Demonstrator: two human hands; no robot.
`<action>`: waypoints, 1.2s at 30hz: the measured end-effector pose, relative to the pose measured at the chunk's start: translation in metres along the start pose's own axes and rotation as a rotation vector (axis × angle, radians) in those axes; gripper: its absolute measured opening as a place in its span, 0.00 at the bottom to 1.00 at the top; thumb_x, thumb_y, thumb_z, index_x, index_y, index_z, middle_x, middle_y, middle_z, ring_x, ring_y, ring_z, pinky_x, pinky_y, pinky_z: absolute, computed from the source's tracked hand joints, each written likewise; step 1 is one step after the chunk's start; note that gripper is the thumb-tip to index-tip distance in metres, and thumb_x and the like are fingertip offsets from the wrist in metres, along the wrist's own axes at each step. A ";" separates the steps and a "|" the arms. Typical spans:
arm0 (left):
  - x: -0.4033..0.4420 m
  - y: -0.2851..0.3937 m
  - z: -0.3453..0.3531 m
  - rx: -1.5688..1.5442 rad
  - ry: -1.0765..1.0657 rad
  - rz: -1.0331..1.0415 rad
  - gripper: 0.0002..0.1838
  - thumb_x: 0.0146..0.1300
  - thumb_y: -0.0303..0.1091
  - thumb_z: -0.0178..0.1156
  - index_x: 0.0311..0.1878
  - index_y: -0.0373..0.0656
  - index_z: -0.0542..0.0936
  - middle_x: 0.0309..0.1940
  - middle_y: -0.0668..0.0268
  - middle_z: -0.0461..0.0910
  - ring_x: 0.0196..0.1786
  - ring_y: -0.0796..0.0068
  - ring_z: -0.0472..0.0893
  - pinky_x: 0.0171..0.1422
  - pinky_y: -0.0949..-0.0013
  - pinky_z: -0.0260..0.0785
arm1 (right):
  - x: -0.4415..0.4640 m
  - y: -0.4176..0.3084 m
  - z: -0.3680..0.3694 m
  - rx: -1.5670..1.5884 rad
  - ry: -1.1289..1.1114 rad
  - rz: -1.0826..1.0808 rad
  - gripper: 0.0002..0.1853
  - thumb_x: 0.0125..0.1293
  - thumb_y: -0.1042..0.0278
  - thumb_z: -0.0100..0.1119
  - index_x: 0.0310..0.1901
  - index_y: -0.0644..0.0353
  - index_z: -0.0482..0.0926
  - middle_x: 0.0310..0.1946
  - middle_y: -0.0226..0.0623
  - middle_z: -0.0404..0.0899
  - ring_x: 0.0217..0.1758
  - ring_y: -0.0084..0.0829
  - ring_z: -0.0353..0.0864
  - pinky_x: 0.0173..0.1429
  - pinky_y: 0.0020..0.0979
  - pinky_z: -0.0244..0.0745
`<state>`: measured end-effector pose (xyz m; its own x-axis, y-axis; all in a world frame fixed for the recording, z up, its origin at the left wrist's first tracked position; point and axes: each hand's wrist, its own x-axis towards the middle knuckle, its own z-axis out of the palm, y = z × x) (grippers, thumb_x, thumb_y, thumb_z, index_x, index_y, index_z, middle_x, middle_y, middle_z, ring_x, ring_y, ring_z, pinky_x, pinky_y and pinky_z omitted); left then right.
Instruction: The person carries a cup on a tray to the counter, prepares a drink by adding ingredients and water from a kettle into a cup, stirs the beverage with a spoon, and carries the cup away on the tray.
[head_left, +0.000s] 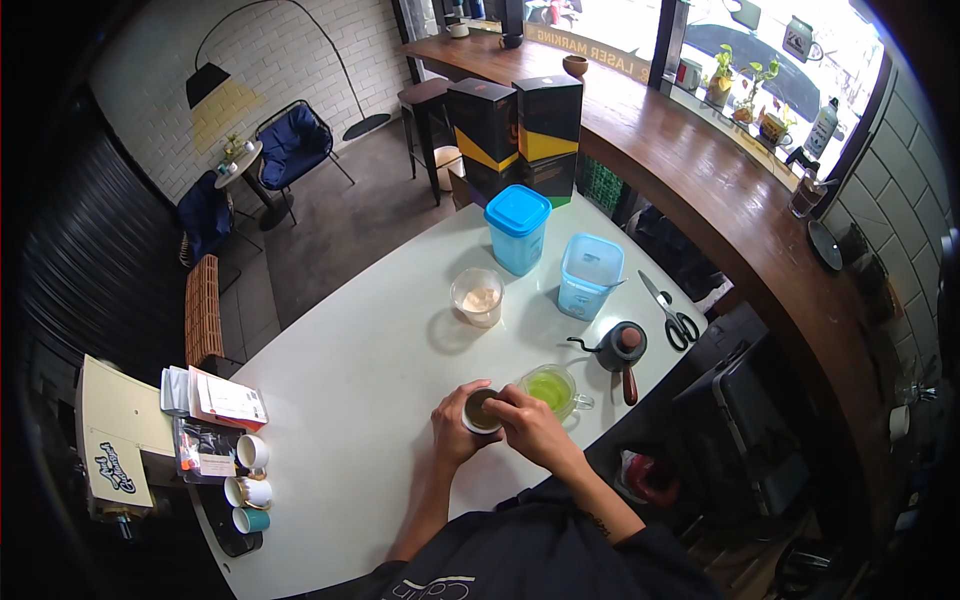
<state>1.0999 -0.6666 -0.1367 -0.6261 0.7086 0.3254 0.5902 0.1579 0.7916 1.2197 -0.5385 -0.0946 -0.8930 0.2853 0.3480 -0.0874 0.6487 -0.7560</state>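
Note:
My left hand is closed around a small cup with a dark, brownish-green inside, near the front of the white table. Over the mouth of that cup, the fingers of my right hand are pinched together; whatever they hold is hidden. Just beyond my right hand stands a clear glass cup of green liquid, its handle pointing right. A dark pot with a thin curved spout and wooden handle sits farther right. Ahead is a clear plastic tub with pale powder in it.
Behind the tub are a lidded blue container and an open blue one. Black-handled scissors lie at the right edge. Tall dark boxes stand at the back. Several small cups line the left edge beside a cream-coloured machine.

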 end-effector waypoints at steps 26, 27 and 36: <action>0.000 -0.002 0.002 0.025 -0.003 -0.017 0.42 0.37 0.49 0.86 0.59 0.50 0.80 0.44 0.62 0.88 0.46 0.57 0.88 0.53 0.55 0.80 | -0.001 0.002 -0.007 -0.118 0.078 0.053 0.19 0.57 0.86 0.61 0.50 0.59 0.84 0.40 0.44 0.81 0.41 0.48 0.85 0.45 0.45 0.80; 0.000 -0.003 0.002 0.025 -0.004 -0.017 0.43 0.37 0.50 0.86 0.60 0.50 0.80 0.44 0.62 0.88 0.46 0.56 0.88 0.53 0.55 0.80 | 0.000 0.002 -0.005 -0.097 0.096 0.048 0.19 0.57 0.86 0.62 0.50 0.59 0.84 0.40 0.44 0.81 0.41 0.48 0.85 0.45 0.45 0.80; -0.001 -0.004 0.000 -0.039 -0.021 -0.043 0.47 0.34 0.56 0.87 0.60 0.50 0.80 0.45 0.62 0.88 0.47 0.55 0.87 0.53 0.55 0.79 | -0.002 -0.002 -0.008 -0.069 -0.116 -0.005 0.21 0.55 0.80 0.65 0.52 0.56 0.81 0.42 0.44 0.78 0.39 0.50 0.84 0.43 0.46 0.80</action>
<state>1.0976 -0.6683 -0.1402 -0.6390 0.7164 0.2801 0.5424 0.1614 0.8245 1.2258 -0.5347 -0.0892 -0.9380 0.2013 0.2823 -0.0648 0.6980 -0.7131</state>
